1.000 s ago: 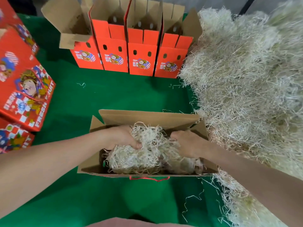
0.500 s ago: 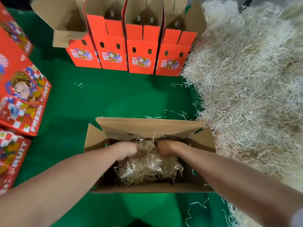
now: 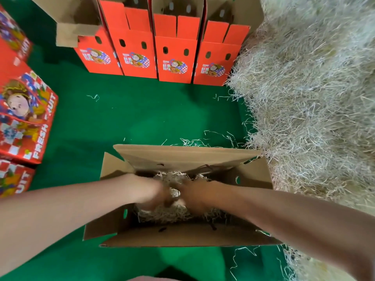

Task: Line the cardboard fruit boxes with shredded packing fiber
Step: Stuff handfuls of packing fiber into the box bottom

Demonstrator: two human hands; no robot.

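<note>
One pale tangled fiber wad [image 3: 170, 215] in box [image 3: 182, 157].

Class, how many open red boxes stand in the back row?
4, side by side: leftmost box, second, third, rightmost beside the fiber pile. More may be out of frame.

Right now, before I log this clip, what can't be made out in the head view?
All head view:
- Left hand and right hand: motion blur, fingers buried in the fiber; grip unreadable.
- Open box floor: hidden by fiber and both hands.
- Four red boxes behind: tops cut off by the frame's upper edge, lining unseen.
- Loose fiber pile: runs past the right edge.
</note>
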